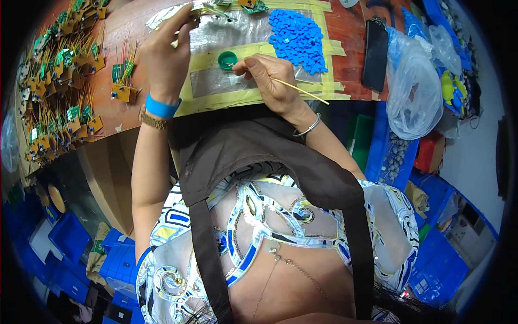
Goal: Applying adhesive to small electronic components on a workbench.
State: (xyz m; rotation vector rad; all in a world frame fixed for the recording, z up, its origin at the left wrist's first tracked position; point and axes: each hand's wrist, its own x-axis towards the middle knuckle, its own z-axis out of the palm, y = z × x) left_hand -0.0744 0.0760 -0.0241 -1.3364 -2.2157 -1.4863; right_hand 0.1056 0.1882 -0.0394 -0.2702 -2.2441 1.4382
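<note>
My right hand point(274, 81) pinches a thin yellow stick point(301, 90). Its fingertips are at the rim of a small round green cap point(227, 59), which lies on the taped grey sheet point(213, 82). Farther to the left, my left hand point(166, 54) is raised over the tabletop with its fingers apart, and I see nothing in its grasp. Beside those fingertips lie a shiny silvery sheet point(168, 15) and a small green part with pale leads point(220, 12). A pile of small blue pieces point(297, 40) is just beyond my right hand.
Rows of orange and green circuit boards with thin wires point(65, 67) cover the table's left side. A separate board group point(124, 75) sits nearer my left hand. To the right are a black phone point(374, 54) and clear plastic bags point(415, 86). Blue bins point(70, 235) stand below.
</note>
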